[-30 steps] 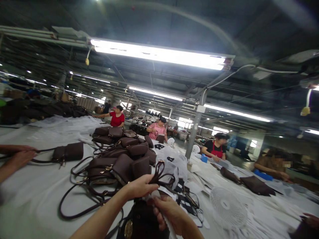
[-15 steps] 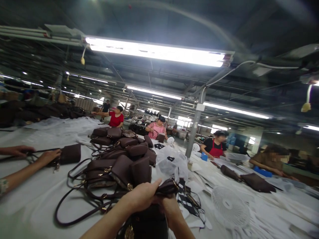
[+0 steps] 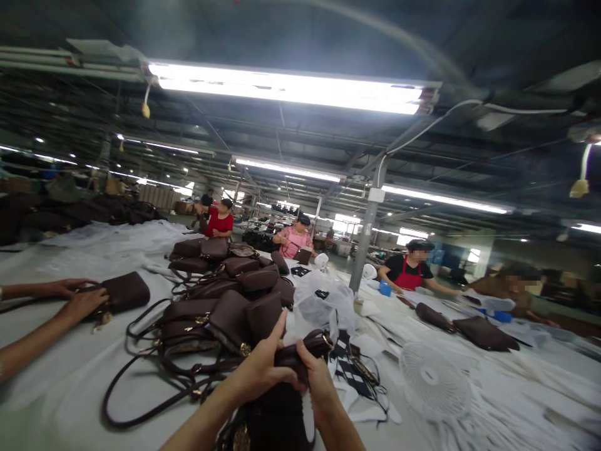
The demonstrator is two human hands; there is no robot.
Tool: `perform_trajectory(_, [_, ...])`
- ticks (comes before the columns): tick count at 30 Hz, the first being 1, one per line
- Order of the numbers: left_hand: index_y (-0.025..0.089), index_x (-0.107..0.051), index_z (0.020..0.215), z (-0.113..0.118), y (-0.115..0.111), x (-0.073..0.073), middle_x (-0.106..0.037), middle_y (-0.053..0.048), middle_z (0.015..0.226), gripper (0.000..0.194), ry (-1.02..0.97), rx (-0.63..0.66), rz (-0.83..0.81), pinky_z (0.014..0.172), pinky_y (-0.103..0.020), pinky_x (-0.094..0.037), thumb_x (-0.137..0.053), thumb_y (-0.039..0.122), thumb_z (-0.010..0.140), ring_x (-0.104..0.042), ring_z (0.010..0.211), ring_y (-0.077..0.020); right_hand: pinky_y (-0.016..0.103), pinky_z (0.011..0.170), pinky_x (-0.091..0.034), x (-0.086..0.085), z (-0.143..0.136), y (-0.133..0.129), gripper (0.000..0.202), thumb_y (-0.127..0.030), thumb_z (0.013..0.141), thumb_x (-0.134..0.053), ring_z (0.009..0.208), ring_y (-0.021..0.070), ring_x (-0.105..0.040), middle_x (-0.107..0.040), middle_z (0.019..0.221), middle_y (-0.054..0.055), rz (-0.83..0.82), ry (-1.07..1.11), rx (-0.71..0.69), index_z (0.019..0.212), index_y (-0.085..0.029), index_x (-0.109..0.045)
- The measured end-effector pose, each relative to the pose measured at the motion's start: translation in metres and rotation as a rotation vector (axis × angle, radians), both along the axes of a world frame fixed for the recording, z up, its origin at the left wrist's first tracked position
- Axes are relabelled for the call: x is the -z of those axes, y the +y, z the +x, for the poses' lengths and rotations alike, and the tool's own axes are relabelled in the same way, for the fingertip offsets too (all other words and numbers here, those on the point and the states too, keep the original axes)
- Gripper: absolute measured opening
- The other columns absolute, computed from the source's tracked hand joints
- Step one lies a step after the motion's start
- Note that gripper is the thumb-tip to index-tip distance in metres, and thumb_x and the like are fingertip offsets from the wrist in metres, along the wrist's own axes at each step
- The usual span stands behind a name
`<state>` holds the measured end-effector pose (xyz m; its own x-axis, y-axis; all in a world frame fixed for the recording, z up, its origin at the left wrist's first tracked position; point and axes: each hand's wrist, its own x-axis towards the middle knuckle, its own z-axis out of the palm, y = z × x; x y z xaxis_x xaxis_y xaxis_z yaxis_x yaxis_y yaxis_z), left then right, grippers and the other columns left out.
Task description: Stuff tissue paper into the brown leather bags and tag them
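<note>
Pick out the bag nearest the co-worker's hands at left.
The brown bag by the co-worker's hands, lying on the white tabletop, separate from the heap of bags at centre.

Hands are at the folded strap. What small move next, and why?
Perhaps curl the left hand's raised finger down over the folded strap: the right hand's thumb lies on it, but that left finger points up past it, so the bundle could spring loose.

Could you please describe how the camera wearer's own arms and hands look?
The left hand and right hand are bare, without gloves. Both forearms are uncovered as far as they show, with no sleeve, watch or bracelet in view.
</note>
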<state>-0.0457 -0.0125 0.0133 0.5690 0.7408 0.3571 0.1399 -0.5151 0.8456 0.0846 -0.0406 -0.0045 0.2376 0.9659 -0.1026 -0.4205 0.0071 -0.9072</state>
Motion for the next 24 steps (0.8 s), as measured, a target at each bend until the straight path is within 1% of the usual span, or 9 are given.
perform_trajectory(2, [0.015, -0.024, 0.148, 0.0, 0.0, 0.006, -0.063, 0.004, 0.076, 0.093, -0.187, -0.057, -0.1, 0.065, -0.022, -0.044, -0.064, 0.014, 0.064, -0.054, 0.068, -0.0142, 0.02, 0.034, -0.028, 0.0, -0.002, 0.003, 0.05, -0.058, 0.054, -0.081, 0.035, 0.0088, -0.043, -0.048, 0.041, -0.005, 0.027, -0.019, 0.035, 0.065, -0.014, -0.06])
perform_trajectory(5, [0.015, -0.056, 0.125, 0.007, 0.001, 0.015, -0.066, -0.002, 0.086, 0.056, -0.38, -0.115, -0.137, 0.076, -0.026, -0.046, -0.063, 0.024, 0.071, -0.058, 0.082, -0.0181, 0.018, 0.035, -0.027, -0.004, -0.007, 0.005, 0.049, -0.056, 0.054, -0.082, 0.037, 0.0079, -0.043, -0.048, 0.044, -0.005, 0.056, -0.064, 0.071, 0.067, -0.014, -0.06])
perform_trajectory(7, [0.015, -0.064, 0.106, 0.015, 0.002, 0.018, -0.066, -0.003, 0.087, 0.037, -0.478, -0.135, -0.166, 0.076, -0.026, -0.046, -0.062, 0.034, 0.075, -0.058, 0.084, -0.0187, 0.018, 0.035, -0.027, -0.005, -0.011, 0.008, 0.049, -0.055, 0.053, -0.083, 0.039, 0.0076, -0.043, -0.049, 0.047, -0.005, 0.072, -0.078, 0.084, 0.068, -0.014, -0.06])
perform_trajectory(10, [0.017, -0.058, 0.08, 0.026, 0.003, 0.018, -0.058, 0.002, 0.068, 0.029, -0.566, -0.209, -0.243, 0.059, -0.022, -0.043, -0.061, 0.046, 0.076, -0.052, 0.063, -0.0133, 0.018, 0.034, -0.024, -0.005, -0.014, 0.014, 0.051, -0.057, 0.049, -0.083, 0.037, 0.0055, -0.037, -0.044, 0.045, -0.007, 0.081, -0.078, 0.127, 0.063, -0.015, -0.057])
perform_trajectory(12, [0.018, -0.05, 0.068, 0.028, 0.003, 0.017, -0.048, 0.006, 0.059, 0.03, -0.564, -0.273, -0.218, 0.051, -0.02, -0.037, -0.059, 0.046, 0.075, -0.044, 0.054, -0.0104, 0.018, 0.035, -0.027, -0.005, -0.016, 0.016, 0.053, -0.058, 0.048, -0.083, 0.038, 0.0057, -0.038, -0.045, 0.046, -0.006, 0.089, -0.072, 0.146, 0.062, -0.016, -0.056])
perform_trajectory(16, [0.02, -0.042, 0.064, 0.022, 0.007, 0.015, -0.042, 0.006, 0.058, 0.025, -0.467, -0.355, -0.053, 0.055, -0.02, -0.036, -0.051, 0.038, 0.078, -0.042, 0.057, -0.0108, 0.021, 0.043, -0.043, -0.009, -0.012, 0.006, 0.052, -0.06, 0.056, -0.078, 0.052, 0.0122, -0.056, -0.06, 0.061, 0.001, 0.079, -0.155, 0.052, 0.076, -0.014, -0.063])
perform_trajectory(19, [0.02, -0.042, 0.064, 0.014, 0.014, 0.016, -0.04, 0.006, 0.06, 0.022, -0.408, -0.386, -0.002, 0.058, -0.021, -0.036, -0.048, 0.035, 0.079, -0.042, 0.059, -0.0116, 0.024, 0.047, -0.05, -0.008, -0.002, -0.01, 0.049, -0.055, 0.063, -0.075, 0.059, 0.0162, -0.063, -0.065, 0.07, 0.002, 0.05, -0.402, -0.086, 0.091, -0.017, -0.062])
perform_trajectory(21, [0.02, -0.044, 0.066, 0.012, 0.016, 0.016, -0.04, 0.006, 0.061, 0.02, -0.374, -0.353, 0.011, 0.059, -0.022, -0.035, -0.047, 0.034, 0.079, -0.041, 0.06, -0.0119, 0.023, 0.04, -0.046, -0.007, 0.006, -0.021, 0.043, -0.049, 0.067, -0.072, 0.051, 0.0163, -0.062, -0.064, 0.064, 0.0, 0.059, -0.626, -0.067, 0.095, -0.018, -0.059])
perform_trajectory(24, [0.019, -0.053, 0.072, 0.012, 0.012, 0.014, -0.045, 0.005, 0.063, 0.017, -0.331, -0.252, 0.01, 0.061, -0.022, -0.036, -0.046, 0.031, 0.08, -0.044, 0.063, -0.0127, 0.021, 0.038, -0.041, -0.011, 0.015, -0.033, 0.026, -0.041, 0.077, -0.062, 0.046, 0.0148, -0.058, -0.061, 0.058, -0.002, 0.194, -0.857, 0.01, 0.093, -0.021, -0.058])
